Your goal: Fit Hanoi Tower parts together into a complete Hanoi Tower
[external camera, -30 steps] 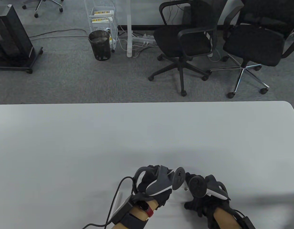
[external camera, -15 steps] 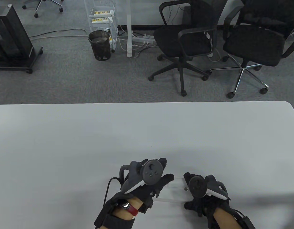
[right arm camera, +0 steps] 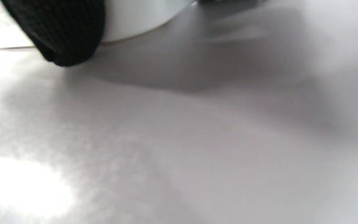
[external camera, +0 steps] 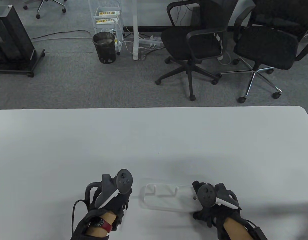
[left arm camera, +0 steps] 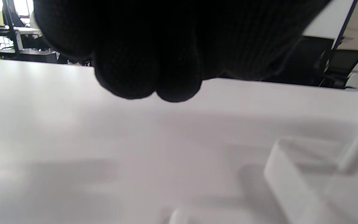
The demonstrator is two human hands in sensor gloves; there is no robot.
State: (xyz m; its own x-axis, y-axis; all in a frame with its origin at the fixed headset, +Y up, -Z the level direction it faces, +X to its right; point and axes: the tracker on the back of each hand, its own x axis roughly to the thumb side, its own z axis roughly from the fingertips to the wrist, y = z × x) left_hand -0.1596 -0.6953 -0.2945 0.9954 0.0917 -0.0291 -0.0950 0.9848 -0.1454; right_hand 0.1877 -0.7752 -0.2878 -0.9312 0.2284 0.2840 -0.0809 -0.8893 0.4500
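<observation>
White Hanoi Tower base point(external camera: 169, 201) flat on table point(external camera: 154, 140), two pegs point(external camera: 165, 191) seated upright, third hole apparently vacant. Held at its end by right hand point(external camera: 214, 205); just right of left hand point(external camera: 111, 197), empty, fingers curled. No discs visible; mostly unfinished.

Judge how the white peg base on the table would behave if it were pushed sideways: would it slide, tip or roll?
The white base looks flat and broad, so it would probably slide rather than tip or roll. It seems a stiff, light moulding on a smooth table. The right hand at its end may steady it.
</observation>
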